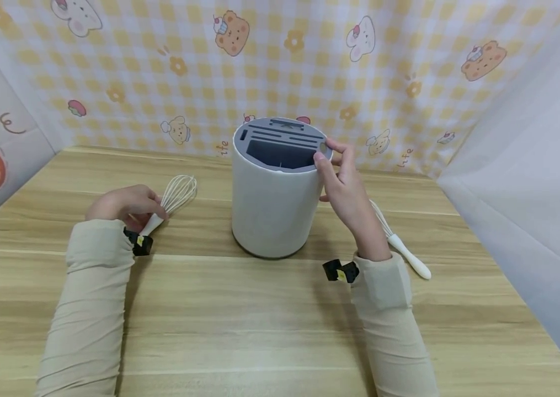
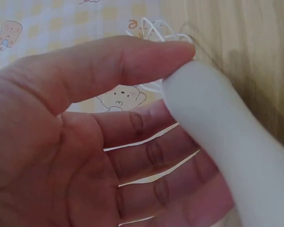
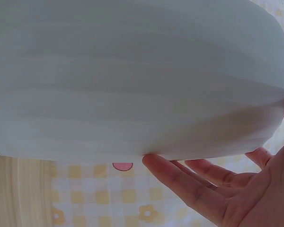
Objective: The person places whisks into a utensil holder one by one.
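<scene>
A white whisk with wire loops lies at the left of the table. My left hand pinches its handle near the wires, thumb on one side and fingers on the other. In the middle stands an upright white knife block with a grey slotted top. My right hand holds its right edge, thumb on the rim and fingers around the side. In the right wrist view, fingertips touch the white wall of the block.
A second white whisk lies on the wooden table, partly hidden by the right forearm. Behind the block hangs a yellow checked curtain with cartoon animals. A white wall bounds the right side.
</scene>
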Demonstrator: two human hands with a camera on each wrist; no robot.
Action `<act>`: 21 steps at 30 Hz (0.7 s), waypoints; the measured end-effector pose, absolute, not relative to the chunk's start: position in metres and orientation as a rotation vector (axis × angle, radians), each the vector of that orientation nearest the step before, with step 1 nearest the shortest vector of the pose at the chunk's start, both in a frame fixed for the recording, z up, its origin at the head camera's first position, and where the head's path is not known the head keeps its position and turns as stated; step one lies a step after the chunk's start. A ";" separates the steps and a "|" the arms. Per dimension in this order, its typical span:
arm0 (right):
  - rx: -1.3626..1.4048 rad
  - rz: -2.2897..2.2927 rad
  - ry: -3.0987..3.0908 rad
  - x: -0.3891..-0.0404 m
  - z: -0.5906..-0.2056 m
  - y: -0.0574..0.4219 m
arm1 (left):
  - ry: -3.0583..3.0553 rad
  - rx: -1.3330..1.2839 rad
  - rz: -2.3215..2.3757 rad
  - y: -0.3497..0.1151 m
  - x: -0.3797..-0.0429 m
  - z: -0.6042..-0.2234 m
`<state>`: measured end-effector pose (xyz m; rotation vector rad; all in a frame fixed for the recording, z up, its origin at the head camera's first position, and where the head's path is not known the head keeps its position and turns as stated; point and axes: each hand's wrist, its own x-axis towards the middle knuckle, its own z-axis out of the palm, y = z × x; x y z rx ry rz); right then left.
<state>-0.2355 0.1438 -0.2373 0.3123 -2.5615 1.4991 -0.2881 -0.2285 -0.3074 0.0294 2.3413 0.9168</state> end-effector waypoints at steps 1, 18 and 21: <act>0.312 1.494 -2.565 -0.236 -0.237 0.144 | 2.351 0.026 0.910 -0.228 -0.288 -0.307; 0.291 1.482 -2.572 -0.235 -0.238 0.143 | 2.472 0.092 0.991 -0.225 -0.288 -0.300; 0.294 1.480 -2.574 -0.234 -0.238 0.143 | 2.513 0.120 1.020 -0.222 -0.287 -0.295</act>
